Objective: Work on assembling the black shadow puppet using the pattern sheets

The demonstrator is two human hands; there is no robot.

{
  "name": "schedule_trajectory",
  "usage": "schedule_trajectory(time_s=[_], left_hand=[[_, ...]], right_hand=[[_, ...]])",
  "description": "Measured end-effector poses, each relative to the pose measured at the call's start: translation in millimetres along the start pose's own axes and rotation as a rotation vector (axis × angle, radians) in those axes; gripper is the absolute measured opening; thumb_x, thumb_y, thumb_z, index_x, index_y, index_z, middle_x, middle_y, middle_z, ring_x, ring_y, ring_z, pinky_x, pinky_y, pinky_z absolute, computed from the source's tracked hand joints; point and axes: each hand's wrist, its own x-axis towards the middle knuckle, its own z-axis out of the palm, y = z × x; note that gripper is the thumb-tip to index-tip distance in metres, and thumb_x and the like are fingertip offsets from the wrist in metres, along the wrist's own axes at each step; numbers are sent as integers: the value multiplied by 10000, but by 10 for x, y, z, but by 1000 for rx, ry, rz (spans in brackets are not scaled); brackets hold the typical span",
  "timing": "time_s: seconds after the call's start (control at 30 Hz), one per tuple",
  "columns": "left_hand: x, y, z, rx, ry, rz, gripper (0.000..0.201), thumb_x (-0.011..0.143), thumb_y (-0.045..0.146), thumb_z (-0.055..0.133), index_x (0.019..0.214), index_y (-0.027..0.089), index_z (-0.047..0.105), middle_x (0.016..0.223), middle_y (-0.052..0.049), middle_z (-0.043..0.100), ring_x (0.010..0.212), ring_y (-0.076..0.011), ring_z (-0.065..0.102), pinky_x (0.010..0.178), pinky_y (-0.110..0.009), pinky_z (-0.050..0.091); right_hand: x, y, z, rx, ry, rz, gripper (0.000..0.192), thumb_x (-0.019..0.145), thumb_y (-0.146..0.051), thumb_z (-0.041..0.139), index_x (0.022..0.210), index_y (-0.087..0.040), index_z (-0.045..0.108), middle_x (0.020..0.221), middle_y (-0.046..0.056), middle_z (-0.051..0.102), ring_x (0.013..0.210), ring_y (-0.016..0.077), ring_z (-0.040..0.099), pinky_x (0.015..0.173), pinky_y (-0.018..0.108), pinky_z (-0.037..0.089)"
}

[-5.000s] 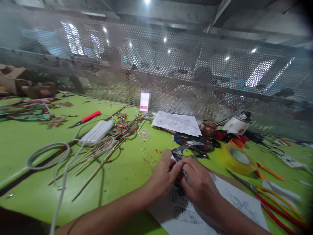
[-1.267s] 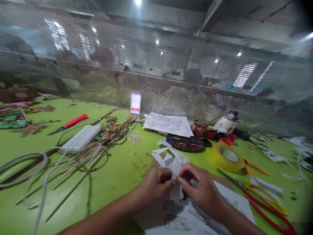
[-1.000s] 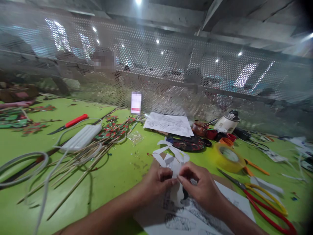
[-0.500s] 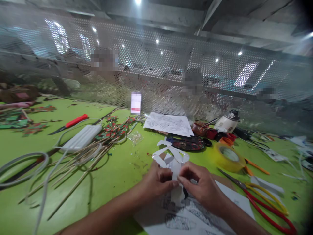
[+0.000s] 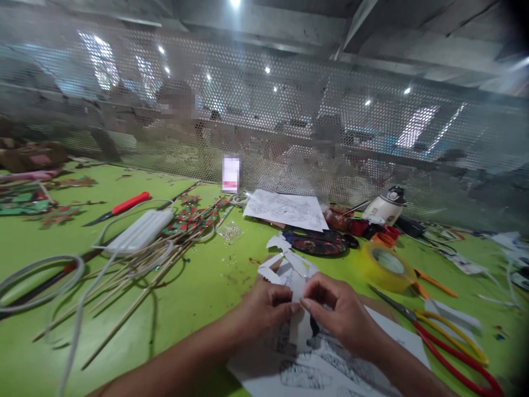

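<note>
Turned white side up over five seconds, the cutout is already cut to shape; its middle, I judge, is unfinished. My left grip is closed on its left edge, thumb against fingers; the cutout fans out ahead, above sheets; my right grip pinches its right edge.

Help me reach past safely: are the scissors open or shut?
Shut, it appears: the scissors show dark blades together in one narrow wedge, no gap visible.
</note>
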Motion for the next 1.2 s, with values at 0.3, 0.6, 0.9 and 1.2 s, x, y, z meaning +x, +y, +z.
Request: schedule_trajectory(time_s=[0.3,0.6,0.9,1.2], left_hand=[[-3,-6,-12,93,-3,7,486,699,599,646,593,140,522,566,16,417,547,-99,365,535,-243,300],[-10,-8,31,-66,59,-51,520,626,615,699,546,157,466,524,36,410,516,-84,336,520,-242,264],[-27,0,55,-167,65,-96,518,585,613,736,588,131,545,564,6,489,545,-111,434,571,-264,364],[-37,21,79,-220,72,-101,536,555,611,761,628,104,602,584,-17,552,538,-110,456,588,-271,389]], right_hand=[[17,-12,-22,58,-27,19,113,824,-258,599,768,-174,550,694,-16,530,647,110,476,593,232,389],[56,45,-53,322,-124,83,291,802,-429,677,815,-155,580,699,-14,536,621,95,482,567,221,406],[80,139,-34,441,-158,100,307,763,-434,723,819,-160,595,669,-22,551,569,87,515,545,218,438],[84,153,-39,481,-176,106,297,762,-425,727,825,-163,602,680,-21,555,582,89,517,565,221,444]])
